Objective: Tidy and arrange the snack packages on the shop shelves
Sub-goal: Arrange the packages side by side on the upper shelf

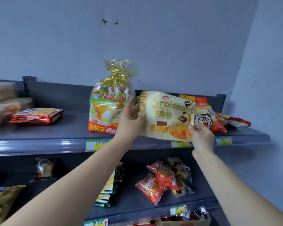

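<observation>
– So where's that pale yellow plastic croissant bag [167, 115] at?

– Both hands are clamped on it. The left hand [131, 121] grips its left edge and the right hand [201, 136] pinches the bottom right corner. Its long side runs left-right, face out, over the front lip of the grey metal top shelf [55, 128]. I'd guess its slot is straight behind, between the tall gold-ribboned clear bag [108, 108] and the red cartoon-face packet [204, 119]. The lower shelf [137, 204] holds red snack packs [157, 183].

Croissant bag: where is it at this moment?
In the head view the croissant bag is right of centre over the upper shelf, gripped by the left hand and right hand, between the gold-tied pie bag and a red cartoon-face pack.
</observation>
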{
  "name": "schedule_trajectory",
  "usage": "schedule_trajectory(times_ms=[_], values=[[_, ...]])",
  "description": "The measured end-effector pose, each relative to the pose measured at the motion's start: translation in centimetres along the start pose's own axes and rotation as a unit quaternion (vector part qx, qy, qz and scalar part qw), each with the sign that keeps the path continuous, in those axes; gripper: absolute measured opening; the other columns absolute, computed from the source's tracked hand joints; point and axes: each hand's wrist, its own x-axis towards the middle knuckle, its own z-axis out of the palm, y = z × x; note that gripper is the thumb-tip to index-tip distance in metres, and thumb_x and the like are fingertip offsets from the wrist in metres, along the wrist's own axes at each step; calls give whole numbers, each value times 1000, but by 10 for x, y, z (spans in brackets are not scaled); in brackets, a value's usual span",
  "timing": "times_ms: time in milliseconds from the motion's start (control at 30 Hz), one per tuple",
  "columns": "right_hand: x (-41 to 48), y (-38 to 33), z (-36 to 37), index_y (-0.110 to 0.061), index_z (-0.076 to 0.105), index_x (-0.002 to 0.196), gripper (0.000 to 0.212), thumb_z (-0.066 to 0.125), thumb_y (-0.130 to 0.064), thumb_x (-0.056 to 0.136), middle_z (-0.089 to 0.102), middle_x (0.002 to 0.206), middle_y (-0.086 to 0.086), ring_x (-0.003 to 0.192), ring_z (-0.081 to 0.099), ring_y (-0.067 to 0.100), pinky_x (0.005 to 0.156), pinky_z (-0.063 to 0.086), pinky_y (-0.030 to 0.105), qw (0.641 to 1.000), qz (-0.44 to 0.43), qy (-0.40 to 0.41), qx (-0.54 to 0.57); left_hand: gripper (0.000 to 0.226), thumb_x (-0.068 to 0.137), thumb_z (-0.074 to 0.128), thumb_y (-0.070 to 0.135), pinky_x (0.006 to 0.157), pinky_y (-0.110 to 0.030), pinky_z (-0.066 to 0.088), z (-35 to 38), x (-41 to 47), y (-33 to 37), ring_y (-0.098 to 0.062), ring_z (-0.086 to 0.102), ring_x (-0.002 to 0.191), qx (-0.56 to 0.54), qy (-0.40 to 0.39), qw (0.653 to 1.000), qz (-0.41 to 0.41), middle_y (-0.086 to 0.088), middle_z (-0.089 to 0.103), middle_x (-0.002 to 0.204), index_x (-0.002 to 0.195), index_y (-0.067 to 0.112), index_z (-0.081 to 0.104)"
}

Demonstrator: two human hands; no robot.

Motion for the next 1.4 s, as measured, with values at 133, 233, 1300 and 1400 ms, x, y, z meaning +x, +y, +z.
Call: schedule_trajectory(times_ms=[133,233,1300,1400], values=[[37,15,11,-10,59,93,6,63,-14,91,61,87,1,80,56,15,64,41,22,999,-9,22,-37,55,95,59,19,107,-23,32,17,15,-24,-14,25,144,258,-106,960,9,8,22,158,144,34,40],[55,23,21,-13,59,88,5,63,-15,91,64,87,1,84,58,20,72,44,32,996,-17,8,-82,58,98,53,14,104,-19,26,20,25,-43,-17,10,149,365,-173,915,11,5,2,162,148,35,34],[34,39,20,-17,49,124,42,65,-27,87,53,126,6,117,49,25,95,45,47,945,-124,-34,-302,54,94,59,21,111,-31,28,20,6,-52,-22,25,143,478,-117,870,29,-3,25,156,145,23,41],[19,32,27,-19,52,116,32,65,-24,87,54,119,3,112,51,22,87,48,38,948,-149,-54,-276,49,94,58,21,107,-30,34,10,-2,-42,-21,34,138,481,-94,870,45,-1,35,151,142,21,45]])
